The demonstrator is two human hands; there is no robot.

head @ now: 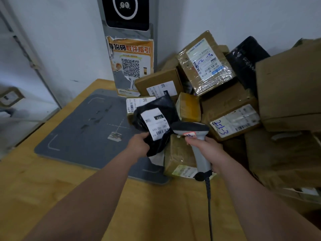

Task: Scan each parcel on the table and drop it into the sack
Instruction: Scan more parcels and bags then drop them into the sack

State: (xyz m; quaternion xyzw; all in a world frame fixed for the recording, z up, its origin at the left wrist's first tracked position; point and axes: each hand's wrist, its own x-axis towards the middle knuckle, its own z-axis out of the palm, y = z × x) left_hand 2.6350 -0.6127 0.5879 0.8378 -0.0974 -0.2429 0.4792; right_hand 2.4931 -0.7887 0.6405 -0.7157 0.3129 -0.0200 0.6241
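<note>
Left hand (139,145): we pinch black bag parcel (156,104) by near-left edge, fingers curled into plastic. Parcel sits at left edge of box pile (229,100). White label (154,122) faces up, long axis near-to-far, barcode at near end. Scanner (190,127) head just right of barcode. Right hand (205,147) wraps scanner handle. We judge scan comes next. Sack not in view.

You're at a parcel pickup station: labelled cardboard parcels (206,63) heaped beside a self-service pickup kiosk (129,40) with QR poster (131,64).
</note>
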